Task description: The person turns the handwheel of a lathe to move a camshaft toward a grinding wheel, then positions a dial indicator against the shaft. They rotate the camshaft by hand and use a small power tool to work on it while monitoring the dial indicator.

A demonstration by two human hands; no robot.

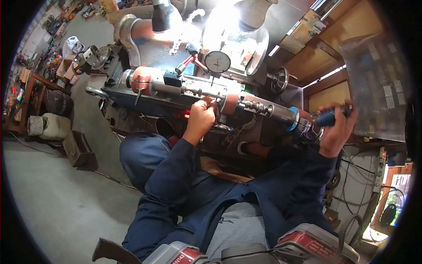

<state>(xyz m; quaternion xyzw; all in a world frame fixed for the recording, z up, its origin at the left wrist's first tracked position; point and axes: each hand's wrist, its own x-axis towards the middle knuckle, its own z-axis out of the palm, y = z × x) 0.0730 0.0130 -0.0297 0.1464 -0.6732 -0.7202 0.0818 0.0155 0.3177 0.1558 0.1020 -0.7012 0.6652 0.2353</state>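
A long metal machine, like a lathe or grinder, runs across in front of me with a lobed metal shaft [257, 106] mounted along it. My left hand [203, 118] is closed at the middle of the shaft, its fingertips pinched beside a reddish-brown ring-shaped holder [230, 104]; what they grip is hidden. Just above them stands a round dial gauge [217, 61] with a white face. At the machine's right end, my right hand [339, 130] is wrapped around a blue handle [325, 118], next to a shiny metal ring [314, 133].
Red-and-black levers [189, 63] rise behind the shaft under a bright lamp. Handwheels [279, 80] stick out at the back and left. A white gas cylinder [49, 125] and a metal box [79, 149] stand on the floor at left. A plastic sheet [376, 83] hangs at right.
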